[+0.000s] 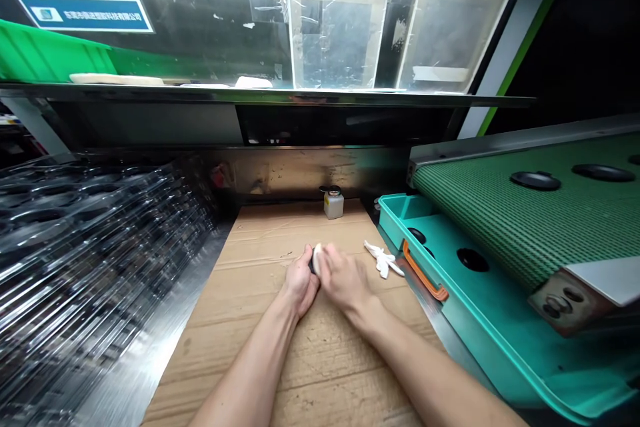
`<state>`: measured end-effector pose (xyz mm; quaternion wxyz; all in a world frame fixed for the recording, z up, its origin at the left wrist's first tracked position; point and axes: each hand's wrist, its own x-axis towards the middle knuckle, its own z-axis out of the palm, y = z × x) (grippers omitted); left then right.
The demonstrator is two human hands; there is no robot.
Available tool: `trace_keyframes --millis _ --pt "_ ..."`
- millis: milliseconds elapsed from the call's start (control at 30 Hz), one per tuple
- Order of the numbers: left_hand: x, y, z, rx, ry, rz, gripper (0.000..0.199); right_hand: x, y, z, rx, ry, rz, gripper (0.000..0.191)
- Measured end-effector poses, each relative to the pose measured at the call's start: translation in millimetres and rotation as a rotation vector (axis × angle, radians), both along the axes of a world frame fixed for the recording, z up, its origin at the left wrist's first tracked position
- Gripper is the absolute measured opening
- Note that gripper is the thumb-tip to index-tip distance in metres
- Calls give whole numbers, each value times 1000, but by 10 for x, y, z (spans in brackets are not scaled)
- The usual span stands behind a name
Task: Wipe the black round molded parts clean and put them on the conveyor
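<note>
1. A small pale rounded object (317,259) is held between both hands. A dark part is seen at its left side, but most of it is hidden by the fingers, so its kind cannot be made out.
2. The left hand (300,282) is closed around it from the left; the right hand (344,278) is curled over it from the right.
3. A creased cardboard sheet (295,373) is spread beneath the hands.
4. Ahead of the hands, a small white bottle (333,205) is stood; a crumpled white cloth (383,259) lies near the right hand.
5. Right of the sheet, a teal tray (480,320) is set below a green mesh conveyor belt (520,227); left, a steel strip (165,320) edges the sheet, beside stacked clear plastic trays (90,240).
</note>
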<state>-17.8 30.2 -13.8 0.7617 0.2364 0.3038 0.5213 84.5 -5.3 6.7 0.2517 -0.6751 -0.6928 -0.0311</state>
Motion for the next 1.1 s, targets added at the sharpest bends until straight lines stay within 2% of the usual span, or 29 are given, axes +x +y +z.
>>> trace_keyframes --millis 67,233,367,500,633,767,933,1100 --pt "-4 -3 0 10 -25 -24 25 -34 23 5 13 -6 41 27" --pt "-9 -12 19 33 36 -36 27 -81 25 -6 -72 -62 -153 36" --pt "-6 -4 57 1 9 -101 32 -89 -27 -33 -87 -74 -57 38" --pt "5 4 75 19 44 -37 31 -55 25 -45 -115 -22 -176 41" --pt "11 -11 83 16 31 -88 32 -31 52 -81 -74 -29 -130 44" --pt "12 -29 84 30 46 -75 28 -29 40 -109 -67 -8 -174 49" --pt "12 -42 69 33 -27 -152 32 -83 36 -171 -31 -38 -129 52" --pt "6 -29 77 50 25 -130 29 22 147 -154 -14 -79 -222 53"
